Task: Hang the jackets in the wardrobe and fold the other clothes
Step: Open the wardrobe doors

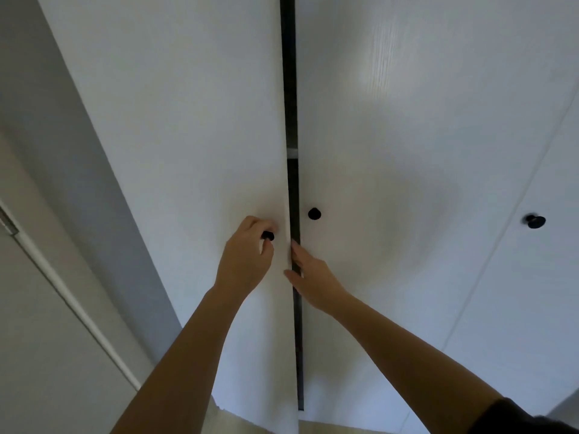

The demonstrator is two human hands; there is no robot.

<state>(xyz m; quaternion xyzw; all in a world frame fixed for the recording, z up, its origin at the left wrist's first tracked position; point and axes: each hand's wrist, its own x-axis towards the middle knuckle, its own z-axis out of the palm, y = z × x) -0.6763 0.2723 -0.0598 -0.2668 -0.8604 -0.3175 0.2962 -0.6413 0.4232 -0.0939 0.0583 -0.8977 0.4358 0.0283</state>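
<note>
Inside the gap (293, 189) — right hand's (313, 278) fingertips hidden; left hand (247, 256) grips knob (268, 236).

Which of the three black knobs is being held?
The leftmost knob, on the left door: the left hand grips it. The middle knob and right knob are free.

Both my bare forearms extend up and forward, converging toward the centre. My left hand (247, 255) is raised with the wrist straight, its fingers and thumb curled round a small black round knob (268, 236). My right hand (313, 277) sits just beside it, slightly lower, with fingers straight and together and the thumb spread toward the left hand. The two hands are apart.
</note>
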